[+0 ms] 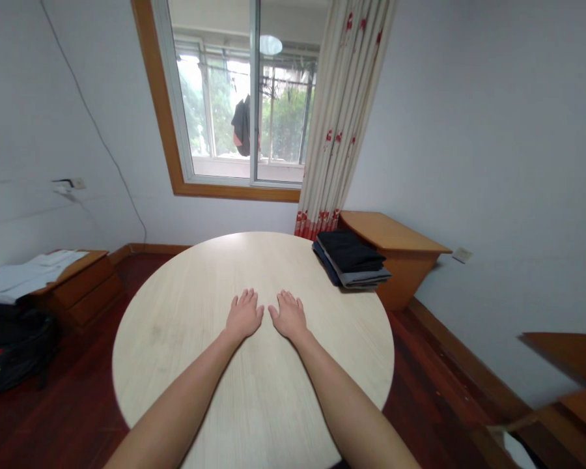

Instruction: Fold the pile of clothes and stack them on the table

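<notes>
My left hand [245, 314] lies flat, palm down, on a round pale wood-grain table [185, 312], its fingers stretched forward. Beside it, a small gap to the right, my right hand [289, 314] rests the same way. Neither hand holds anything. A stack of folded clothes [351, 257] sits at the table's far right edge, apart from both hands. Black cloth is on top, with grey and dark blue layers below.
Behind the stack stands a wooden desk [395, 234] by a patterned curtain [342, 117]. At the left are a wooden cabinet [85, 290] with papers [29, 273] on top and a black bag [14, 345]. A window [244, 117] is ahead.
</notes>
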`<state>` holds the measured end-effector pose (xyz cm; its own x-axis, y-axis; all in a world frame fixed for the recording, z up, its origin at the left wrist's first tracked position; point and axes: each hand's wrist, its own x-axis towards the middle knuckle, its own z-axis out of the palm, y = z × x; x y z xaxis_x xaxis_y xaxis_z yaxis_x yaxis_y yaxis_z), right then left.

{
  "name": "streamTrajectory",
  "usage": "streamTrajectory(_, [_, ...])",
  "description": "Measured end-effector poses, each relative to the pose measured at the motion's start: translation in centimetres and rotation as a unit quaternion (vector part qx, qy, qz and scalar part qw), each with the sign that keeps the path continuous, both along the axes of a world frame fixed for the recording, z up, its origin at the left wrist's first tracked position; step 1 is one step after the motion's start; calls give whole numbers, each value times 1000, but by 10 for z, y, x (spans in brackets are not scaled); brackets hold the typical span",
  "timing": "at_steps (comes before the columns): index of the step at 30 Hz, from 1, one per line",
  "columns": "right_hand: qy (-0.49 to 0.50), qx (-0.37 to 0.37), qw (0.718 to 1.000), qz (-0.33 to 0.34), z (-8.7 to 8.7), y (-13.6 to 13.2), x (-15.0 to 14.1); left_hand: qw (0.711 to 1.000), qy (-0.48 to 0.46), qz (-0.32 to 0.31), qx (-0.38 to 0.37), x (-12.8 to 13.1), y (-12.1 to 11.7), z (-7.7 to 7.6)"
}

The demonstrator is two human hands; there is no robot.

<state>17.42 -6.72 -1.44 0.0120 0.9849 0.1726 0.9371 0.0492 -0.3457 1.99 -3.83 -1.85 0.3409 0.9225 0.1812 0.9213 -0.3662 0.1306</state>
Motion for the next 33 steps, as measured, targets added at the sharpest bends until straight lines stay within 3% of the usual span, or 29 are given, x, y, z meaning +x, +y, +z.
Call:
streamTrajectory(16, [2,20,1000,20,1,3,7,999,-37,-14,-14,-4,2,0])
streamTrajectory(20, [14,45,998,28,7,2,8,996,-88,-21,-2,-8,0,2])
streamTrajectory(23, [76,52,993,67,12,1,8,980,-193,-40,-19,-7,-5,19])
streamTrajectory(25, [114,36,989,92,15,1,8,955,-278,-72,-77,-5,-16,42])
streamTrajectory(27, [114,9,989,98,18,3,6,914,-350,-149,-140,-8,-34,70])
streamTrajectory(29, [87,-20,991,104,20,7,5,861,-376,-270,-212,-21,-60,94])
streamTrajectory(31, [59,-23,991,118,23,11,3,825,-352,-359,-258,-42,-87,105])
streamTrajectory(33, [37,-8,991,130,26,15,2,838,-354,-343,-236,-62,-108,101])
